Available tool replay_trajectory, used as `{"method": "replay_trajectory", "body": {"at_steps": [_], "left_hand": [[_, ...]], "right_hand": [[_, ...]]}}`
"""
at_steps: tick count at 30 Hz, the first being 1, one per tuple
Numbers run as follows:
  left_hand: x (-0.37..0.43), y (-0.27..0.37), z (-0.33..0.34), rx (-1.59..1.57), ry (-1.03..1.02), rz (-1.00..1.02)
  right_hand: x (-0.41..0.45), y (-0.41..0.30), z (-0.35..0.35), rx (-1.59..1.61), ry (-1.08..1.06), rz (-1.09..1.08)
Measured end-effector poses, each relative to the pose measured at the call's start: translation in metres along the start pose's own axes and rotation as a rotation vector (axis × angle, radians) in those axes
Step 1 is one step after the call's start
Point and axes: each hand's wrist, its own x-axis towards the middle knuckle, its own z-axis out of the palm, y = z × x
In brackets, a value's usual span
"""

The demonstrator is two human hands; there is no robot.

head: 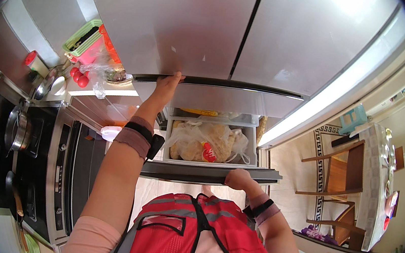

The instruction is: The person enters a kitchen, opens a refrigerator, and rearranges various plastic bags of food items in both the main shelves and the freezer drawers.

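A silver refrigerator [184,28] stands before me with its lower freezer drawer pulled out. My left hand [167,87] reaches to the dark handle recess [261,89] beneath the upper doors, thumb up; its other fingers are largely hidden there. My right hand [239,179] is curled over the grey front panel [188,172] of the pulled-out drawer. Inside the white drawer bin [254,152] lie pale food items in clear plastic bags [220,138], one with a red and yellow label [209,151]. Behind it, another bin [253,121] shows something yellow [198,111].
Left of the refrigerator, a counter holds tomatoes [82,80], a green basket [83,40] and plastic bags. A steel pot [18,129] and a wooden-handled pan [12,186] stand on the black stove [30,165]. At right are wooden chairs [346,172] and a covered table [374,187].
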Motion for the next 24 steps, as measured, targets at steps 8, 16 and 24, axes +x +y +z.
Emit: {"method": "replay_trajectory", "body": {"at_steps": [8, 16, 24], "left_hand": [[0.003, -0.014, 0.001, 0.081, -0.045, 0.09], [-0.008, 0.003, 0.006, 0.146, -0.019, 0.041], [-0.006, -0.004, 0.003, 0.285, 0.001, 0.152]], "right_hand": [[-0.022, -0.014, 0.019, -0.021, 0.072, 0.057], [-0.019, -0.011, 0.024, -0.029, 0.031, 0.079], [-0.018, -0.014, 0.015, 0.008, -0.034, 0.009]]}}
